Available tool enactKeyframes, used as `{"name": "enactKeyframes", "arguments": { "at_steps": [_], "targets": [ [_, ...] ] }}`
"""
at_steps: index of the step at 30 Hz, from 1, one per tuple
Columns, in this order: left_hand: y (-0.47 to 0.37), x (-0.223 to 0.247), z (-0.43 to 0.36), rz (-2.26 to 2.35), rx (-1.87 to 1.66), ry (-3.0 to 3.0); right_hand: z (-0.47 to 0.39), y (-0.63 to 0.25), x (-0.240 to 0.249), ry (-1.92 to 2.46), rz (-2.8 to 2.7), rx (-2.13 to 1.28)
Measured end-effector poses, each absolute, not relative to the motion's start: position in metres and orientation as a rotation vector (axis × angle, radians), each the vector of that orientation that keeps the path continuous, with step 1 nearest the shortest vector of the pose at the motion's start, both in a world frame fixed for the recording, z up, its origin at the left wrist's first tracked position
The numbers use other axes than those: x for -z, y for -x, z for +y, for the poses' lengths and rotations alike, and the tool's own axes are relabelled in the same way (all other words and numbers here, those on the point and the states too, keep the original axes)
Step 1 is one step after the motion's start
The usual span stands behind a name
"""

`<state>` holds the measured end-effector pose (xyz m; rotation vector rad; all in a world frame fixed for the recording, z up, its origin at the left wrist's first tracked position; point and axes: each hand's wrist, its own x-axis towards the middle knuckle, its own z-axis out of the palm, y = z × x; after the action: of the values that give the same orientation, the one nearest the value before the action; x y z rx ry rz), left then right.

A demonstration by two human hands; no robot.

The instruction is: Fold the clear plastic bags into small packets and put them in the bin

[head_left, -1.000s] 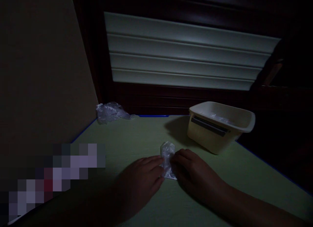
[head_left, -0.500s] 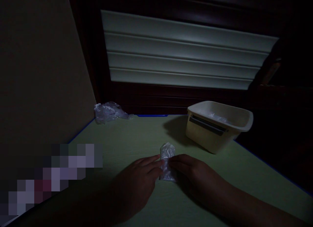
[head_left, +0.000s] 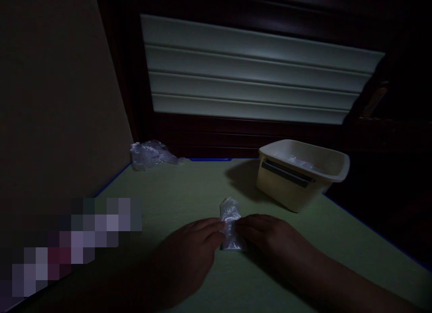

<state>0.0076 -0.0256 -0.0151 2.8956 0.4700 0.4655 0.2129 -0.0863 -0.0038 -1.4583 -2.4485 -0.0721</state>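
A small folded clear plastic bag lies flat on the pale green table, its narrow length pointing away from me. From the left, my left hand has its fingertips and thumb pinching the bag's left edge. On the other side, my right hand grips the right edge with bent fingers held close together. The bag's middle shows between the two hands, crinkled and shiny. Its side edges are partly hidden under my fingers.
A cream plastic bin with a dark handle strip stands at the back right, clear plastic inside it. Another crumpled plastic bag lies at the back left corner by the wall. Behind the table is a dark wooden panel with pale slats.
My right fingers have shifted slightly right and lie closer together on the bag's edge. The left hand and the bag have barely moved.
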Motion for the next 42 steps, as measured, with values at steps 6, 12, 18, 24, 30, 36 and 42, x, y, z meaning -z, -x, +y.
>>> {"name": "enactKeyframes", "arguments": {
  "at_steps": [6,12,18,24,30,36,42],
  "targets": [
    [-0.003,0.018,-0.027,0.481,-0.681,-2.717,-0.085,-0.209,0.005,1.439,-2.259,-0.119],
    [-0.004,0.023,-0.021,0.572,-0.73,-2.515,-0.087,-0.201,0.001,1.428,-2.015,-0.458],
    [-0.006,0.02,-0.015,0.745,-0.699,-2.372,-0.087,-0.202,0.002,1.377,-1.943,-0.653],
    [-0.007,0.017,-0.017,0.739,-0.707,-2.349,-0.087,-0.197,0.004,1.378,-1.994,-0.626],
    [-0.007,0.013,-0.017,0.729,-0.637,-2.29,-0.088,-0.196,0.005,1.312,-1.853,-0.871],
    [-0.008,0.019,-0.017,0.758,-0.704,-2.308,-0.087,-0.196,0.006,1.309,-1.817,-0.857],
    [-0.007,0.021,-0.022,0.766,-0.755,-2.609,-0.085,-0.195,0.007,1.353,-1.912,-0.698]
  ]
}}
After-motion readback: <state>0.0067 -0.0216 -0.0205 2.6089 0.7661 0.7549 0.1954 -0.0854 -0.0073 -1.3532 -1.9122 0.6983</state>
